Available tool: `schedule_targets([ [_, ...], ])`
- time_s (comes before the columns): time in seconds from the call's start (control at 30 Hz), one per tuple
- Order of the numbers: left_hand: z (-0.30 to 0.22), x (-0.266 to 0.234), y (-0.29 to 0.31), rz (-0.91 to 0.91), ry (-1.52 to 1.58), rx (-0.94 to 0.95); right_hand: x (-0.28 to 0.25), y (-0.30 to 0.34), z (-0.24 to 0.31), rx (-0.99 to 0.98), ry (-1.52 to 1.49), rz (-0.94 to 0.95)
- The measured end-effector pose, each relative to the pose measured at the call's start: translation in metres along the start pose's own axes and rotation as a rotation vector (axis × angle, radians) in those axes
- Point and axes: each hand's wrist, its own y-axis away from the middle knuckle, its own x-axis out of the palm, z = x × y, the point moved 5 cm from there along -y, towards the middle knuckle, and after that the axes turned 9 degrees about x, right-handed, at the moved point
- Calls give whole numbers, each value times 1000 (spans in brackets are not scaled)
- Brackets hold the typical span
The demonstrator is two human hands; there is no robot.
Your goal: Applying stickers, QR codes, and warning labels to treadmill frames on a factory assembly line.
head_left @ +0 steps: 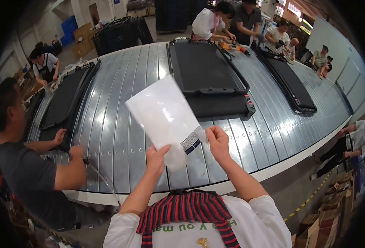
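Observation:
A white paper sheet in a glossy clear plastic sleeve [159,111] is held up in front of me, tilted over the metal conveyor. My left hand [156,158] grips its lower left edge, thumb on top. A dark blue label with printed square codes [191,142] shows at the lower right corner. Beside that corner my right hand [218,142] is closed, pinching a bit of clear film at the sleeve's edge. Farther off lies a black framed panel [207,68] with a black roller-like part [217,106] at its near end, apart from both hands.
The slatted metal conveyor [116,111] curves across in front of me. Another black panel [66,97] is on the left, where a co-worker [29,165] leans in with a cabled tool. A third panel [290,82] lies right. Several people work along the far side. Cardboard [327,215] is stacked lower right.

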Motion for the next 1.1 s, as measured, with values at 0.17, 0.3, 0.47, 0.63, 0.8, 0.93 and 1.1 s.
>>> schedule_targets([
  [0.17, 21, 41, -27, 41, -136, 12, 58, 32, 46, -677, 599, 36],
  [0.3, 13, 37, -39, 128, -51, -13, 67, 35, 46, -557, 564, 256],
  [0.47, 11, 16, -36, 98, -182, -24, 68, 13, 48, -518, 664, 261],
  [0.63, 33, 5, -30, 61, -127, 11, 85, 21, 35, -544, 760, 370],
  [0.8, 37, 3, -30, 80, -50, -16, 87, 16, 20, -409, 670, 422],
  [0.93, 57, -18, -46, 88, -384, 16, 85, 6, 14, -451, 733, 407],
  [1.1, 40, -78, -86, 605, -1051, -59, 31, -46, -7, 55, 366, 446],
])
